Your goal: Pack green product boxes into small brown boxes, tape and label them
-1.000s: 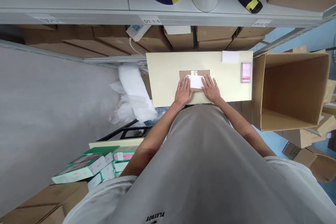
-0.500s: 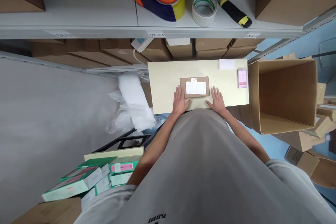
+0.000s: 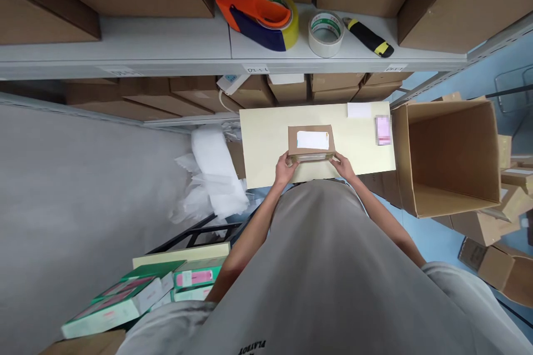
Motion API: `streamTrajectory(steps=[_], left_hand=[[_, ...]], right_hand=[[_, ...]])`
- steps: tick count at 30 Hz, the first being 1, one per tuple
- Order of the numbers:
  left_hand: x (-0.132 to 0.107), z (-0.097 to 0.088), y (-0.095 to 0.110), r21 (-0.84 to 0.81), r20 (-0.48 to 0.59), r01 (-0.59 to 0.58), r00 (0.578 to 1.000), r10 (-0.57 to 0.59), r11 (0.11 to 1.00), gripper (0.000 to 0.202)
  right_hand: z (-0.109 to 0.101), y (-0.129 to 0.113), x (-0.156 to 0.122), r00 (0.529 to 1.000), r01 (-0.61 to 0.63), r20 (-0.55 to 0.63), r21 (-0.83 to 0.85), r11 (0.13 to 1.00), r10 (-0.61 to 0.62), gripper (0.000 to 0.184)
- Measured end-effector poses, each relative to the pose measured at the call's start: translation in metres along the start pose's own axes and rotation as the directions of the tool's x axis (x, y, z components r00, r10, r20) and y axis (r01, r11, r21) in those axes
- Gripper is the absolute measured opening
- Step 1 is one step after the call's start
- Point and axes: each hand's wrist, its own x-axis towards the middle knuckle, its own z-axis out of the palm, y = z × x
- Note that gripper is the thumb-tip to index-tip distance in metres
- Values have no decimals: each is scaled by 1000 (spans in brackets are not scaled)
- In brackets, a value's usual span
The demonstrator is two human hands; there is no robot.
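A small brown cardboard box (image 3: 293,141) with a white label (image 3: 312,140) on top is between my hands over the pale board (image 3: 266,166). Its near edge is tilted up, so the taped front side shows. At its near left corner my left hand (image 3: 285,168) is closed, thumb and fingers gripping the cardboard. My right hand (image 3: 342,167) pinches the near right corner in the same way. To the right on the board lie a pink-screened phone (image 3: 383,130) and a white slip of paper (image 3: 358,110).
A large open carton (image 3: 453,155) stands right of the board. On the shelf (image 3: 158,39) above are an orange tape dispenser (image 3: 260,19), a white tape roll (image 3: 326,35) and a utility knife (image 3: 370,37). White foam wrap (image 3: 219,172) hangs at the left, above green-and-white boxes (image 3: 125,294).
My hands went from lying flat beside the box to gripping its near corners. The box's near side has tipped up. The whole view has shifted slightly.
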Motion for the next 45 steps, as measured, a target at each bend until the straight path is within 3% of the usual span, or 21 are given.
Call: streamTrajectory(steps=[3, 6, 12, 17, 22, 26, 31, 34, 37, 41, 45], left_hand=[[-3, -11, 13, 26, -62, -56, 996, 58, 998, 43], [-6, -18, 21, 101, -64, -86, 994, 93, 991, 37], [-10, -22, 19, 262, -12, 79, 997, -79, 962, 31], [-16, -29, 13, 168, -45, 154, 988, -149, 974, 49], [-20, -32, 20, 235, 51, 63, 996, -77, 970, 27], [-23, -34, 34, 347, 72, 7, 997, -34, 938, 27], [-24, -30, 54, 450, 141, -96, 989, 35, 888, 28], [-22, -12, 68, 466, 203, -150, 977, 60, 872, 26], [-27, 20, 83, 420, 274, -203, 958, 90, 884, 24], [-48, 73, 103, 301, 315, -205, 943, 106, 931, 24], [-69, 133, 131, 241, 293, -201, 948, 126, 950, 28]], right_hand=[[-12, -15, 0, 992, 44, -115, -45, 998, -49, 81], [-23, -26, 0, 978, 59, -188, -152, 987, -87, 72], [-22, -34, -5, 989, -146, -59, -314, 938, 134, 33], [-13, -41, -8, 965, -234, -191, -312, 921, 180, 34], [-1, -50, -19, 969, -216, -196, -375, 901, 151, 18], [6, -55, -39, 961, -210, -258, -438, 874, 101, 26], [5, -56, -71, 921, -277, -371, -398, 874, 123, 25], [-9, -49, -92, 888, -307, -438, -336, 890, 140, 26], [-39, -34, -112, 840, -309, -517, -212, 927, 162, 24], [-101, -12, -128, 775, -238, -608, -23, 971, 176, 29], [-177, 5, -128, 770, -112, -625, 61, 992, 126, 40]])
